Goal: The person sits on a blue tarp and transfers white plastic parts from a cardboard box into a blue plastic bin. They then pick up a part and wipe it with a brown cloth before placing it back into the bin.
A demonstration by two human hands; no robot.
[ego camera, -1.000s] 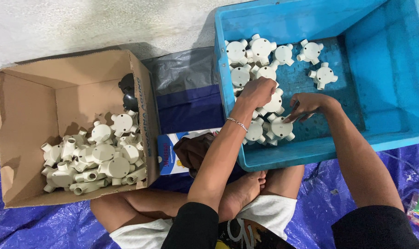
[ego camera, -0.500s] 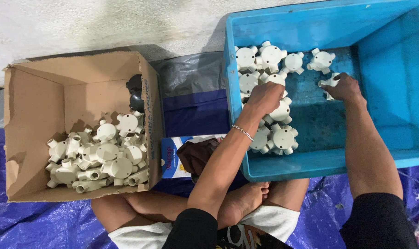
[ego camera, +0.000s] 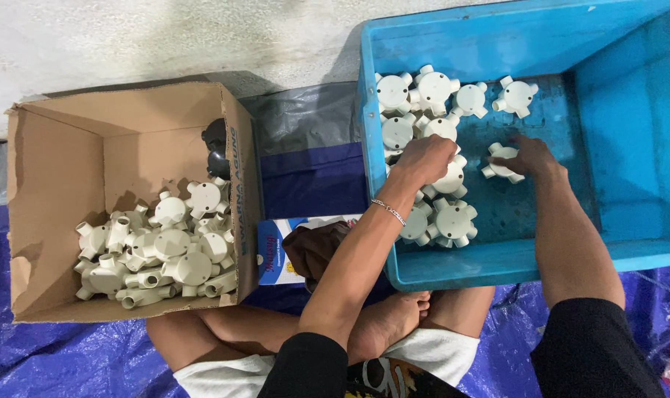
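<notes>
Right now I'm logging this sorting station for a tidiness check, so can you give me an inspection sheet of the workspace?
Surface: blue tarpaulin on the floor, with a grey sheet between the containers.
Job's things: white round pipe junction fittings in a blue plastic crate; more fittings heaped in an open cardboard box.
Clutter: a small blue and white carton and a dark cloth between box and crate; a black object in the box corner.
Grippers: left hand closed over a fitting in the crate; right hand on a separate fitting.
Cables: nothing seen.
Surroundings: pale concrete floor beyond; the person sits cross-legged.
</notes>
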